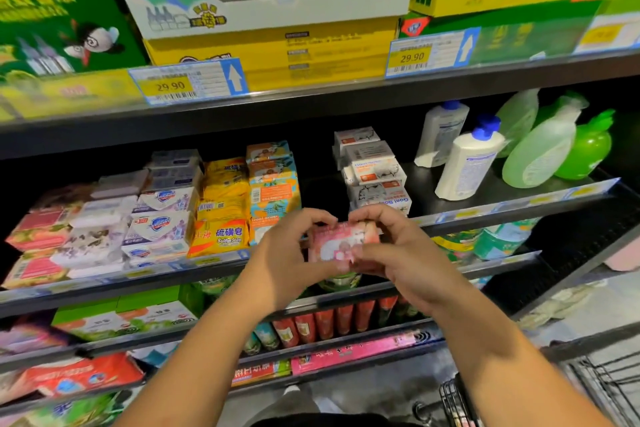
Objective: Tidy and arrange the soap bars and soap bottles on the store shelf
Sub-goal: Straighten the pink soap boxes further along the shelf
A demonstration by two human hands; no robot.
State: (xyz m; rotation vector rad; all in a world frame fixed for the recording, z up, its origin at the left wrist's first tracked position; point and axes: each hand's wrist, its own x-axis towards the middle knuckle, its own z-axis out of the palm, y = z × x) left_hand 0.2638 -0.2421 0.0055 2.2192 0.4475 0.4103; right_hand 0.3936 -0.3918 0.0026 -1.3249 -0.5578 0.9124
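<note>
Both hands hold a pink soap bar pack (pixel 337 243) in front of the shelf edge. My left hand (pixel 287 253) grips its left end and my right hand (pixel 394 253) pinches its right end. Behind it the shelf (pixel 450 215) carries stacked soap bars: white goat soap boxes (pixel 374 170), orange and blue boxes (pixel 273 184), yellow sulfur soap packs (pixel 221 208), white Safeguard packs (pixel 162 222) and pink packs (pixel 38 232) at the far left. White bottles with blue caps (pixel 467 163) and green bottles (pixel 550 146) stand on the right of the shelf.
A dark gap (pixel 318 184) lies on the shelf between the orange boxes and the goat soap stack. Large cartons (pixel 270 10) fill the shelf above. Lower shelves hold tubes (pixel 325 322) and boxes. A wire basket (pixel 460 402) sits at the bottom right.
</note>
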